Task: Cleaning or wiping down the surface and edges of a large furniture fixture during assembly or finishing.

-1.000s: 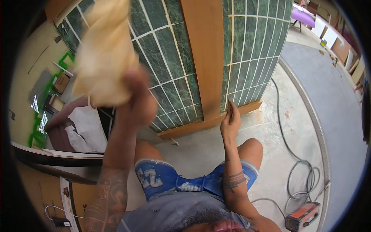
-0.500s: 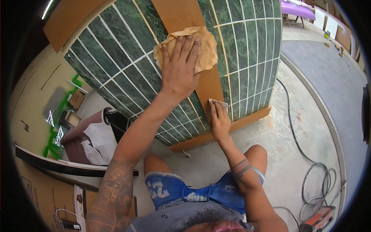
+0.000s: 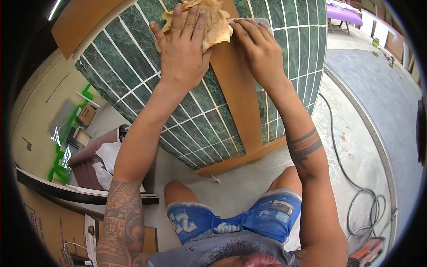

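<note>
A crumpled tan cloth (image 3: 219, 27) lies pressed against the upper part of a curved panel of dark green marbled tiles (image 3: 222, 129) with pale joints. My left hand (image 3: 184, 53) bears on the cloth, fingers stretched over it and thumb apart. Just right of it, my right hand (image 3: 260, 51) has its fingers bent over a thin, pale grey pad (image 3: 266, 21). The pad sits flat where the brown wooden strip (image 3: 238, 95) meets the tiles; most of it is hidden under the fingers, so its kind is unclear.
A brown base board (image 3: 218, 167) edges the panel's bottom. Right of my legs a dark hose (image 3: 340, 151) coils on the floor near a red and grey device (image 3: 367, 252). At left stand a maroon roll-like piece (image 3: 86, 165), a curved black-edged piece (image 3: 84, 196) and cardboard (image 3: 53, 227).
My left hand has slid up and left with the cloth. My right hand has moved far up along the wooden strip with the pad, from near the base to beside the cloth.
</note>
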Available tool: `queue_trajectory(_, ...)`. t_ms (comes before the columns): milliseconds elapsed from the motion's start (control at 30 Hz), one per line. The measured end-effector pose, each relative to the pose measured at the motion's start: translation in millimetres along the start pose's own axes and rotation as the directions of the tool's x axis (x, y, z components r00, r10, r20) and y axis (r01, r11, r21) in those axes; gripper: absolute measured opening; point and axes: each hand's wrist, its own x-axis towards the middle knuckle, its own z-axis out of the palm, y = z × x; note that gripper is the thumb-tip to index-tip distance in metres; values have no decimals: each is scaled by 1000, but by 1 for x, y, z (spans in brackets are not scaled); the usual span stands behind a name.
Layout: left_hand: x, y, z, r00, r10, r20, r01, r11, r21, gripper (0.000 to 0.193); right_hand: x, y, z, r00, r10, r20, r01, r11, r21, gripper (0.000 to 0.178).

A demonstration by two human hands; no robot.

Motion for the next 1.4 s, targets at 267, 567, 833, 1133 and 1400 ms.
queue_trajectory(267,0,-4,-1,995,57,78,-58,998,6,84,-151,-60,-11,958,117,262,-104,992,-65,49)
queue_trajectory(567,-4,5,0,998,12,61,-9,999,-39,90,61,4,-6,996,-93,12,94,993,-74,48)
queue_trajectory(833,-5,2,-9,990,-11,142,9,1000,15,91,85,-1,4,993,-114,-42,109,987,-118,51)
queue_trajectory(1133,-2,7,-4,991,38,132,-46,997,59,90,133,15,-12,971,-116,-211,83,984,-156,44)
queue_trajectory(1400,26,9,9,979,204,-16,-203,977,72,88,-83,-58,-32,848,520,-106,-502,851,157,61)
